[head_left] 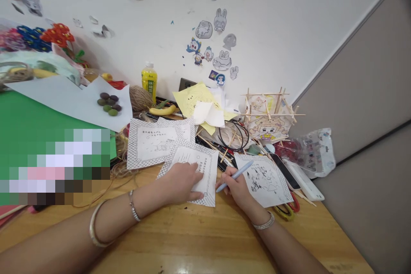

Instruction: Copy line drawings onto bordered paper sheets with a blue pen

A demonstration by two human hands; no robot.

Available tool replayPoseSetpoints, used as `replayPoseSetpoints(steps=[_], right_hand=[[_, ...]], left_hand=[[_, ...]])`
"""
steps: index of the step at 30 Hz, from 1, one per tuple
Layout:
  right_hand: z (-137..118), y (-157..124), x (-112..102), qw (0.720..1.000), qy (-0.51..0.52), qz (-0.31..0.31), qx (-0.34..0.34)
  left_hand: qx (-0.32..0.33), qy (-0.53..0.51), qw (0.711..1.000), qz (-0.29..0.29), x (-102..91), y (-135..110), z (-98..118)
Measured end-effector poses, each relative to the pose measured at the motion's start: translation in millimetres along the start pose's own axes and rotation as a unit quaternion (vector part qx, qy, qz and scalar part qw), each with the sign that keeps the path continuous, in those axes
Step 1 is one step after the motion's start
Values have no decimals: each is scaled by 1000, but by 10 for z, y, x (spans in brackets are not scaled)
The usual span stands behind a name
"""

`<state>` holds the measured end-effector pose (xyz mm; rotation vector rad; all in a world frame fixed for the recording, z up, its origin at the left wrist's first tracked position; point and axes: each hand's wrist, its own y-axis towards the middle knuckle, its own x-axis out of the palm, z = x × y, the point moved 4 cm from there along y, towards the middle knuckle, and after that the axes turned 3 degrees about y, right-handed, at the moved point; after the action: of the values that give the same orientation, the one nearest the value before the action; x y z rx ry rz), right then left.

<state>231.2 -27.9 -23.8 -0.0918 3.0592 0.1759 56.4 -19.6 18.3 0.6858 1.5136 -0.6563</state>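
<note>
My left hand (183, 182) lies flat, fingers spread, on a white printed sheet with a hatched border (205, 167) on the wooden table (199, 235). My right hand (236, 186) is closed round a light blue pen (236, 175), its tip near the sheet's right edge. Another printed sheet with a drawing (266, 180) lies just right of that hand. More bordered sheets (154, 141) lie behind my left hand. Bracelets show on both wrists.
A paper lantern on a stick frame (268, 115), a phone (284, 169), a plastic bag (313, 150), yellow papers (192, 100), a yellow bottle (149, 78), twine (140, 98), a banana (163, 110) and green board (28, 115) crowd the back. The wall carries stickers.
</note>
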Motion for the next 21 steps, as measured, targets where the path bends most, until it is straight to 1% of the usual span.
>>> replayPoseSetpoints(steps=[2, 5, 8, 11, 16, 21], right_hand=[[28, -1, 2, 1000, -17, -9, -14], [81, 7, 11, 997, -68, -29, -29], [105, 16, 18, 991, -113, -43, -51], [103, 20, 20, 987, -135, -44, -68], [117, 25, 14, 986, -148, -46, -65], [117, 25, 2, 986, -150, -48, -57]], left_hand=[[6, -3, 1000, 14, -1, 3, 5], [2, -9, 999, 32, 29, 26, 7], [-6, -6, 999, 32, 57, 48, 10], [-12, -5, 999, 34, 43, 51, 15], [-15, -4, 1000, 15, 16, 45, 24], [-13, -2, 1000, 20, 33, 49, 24]])
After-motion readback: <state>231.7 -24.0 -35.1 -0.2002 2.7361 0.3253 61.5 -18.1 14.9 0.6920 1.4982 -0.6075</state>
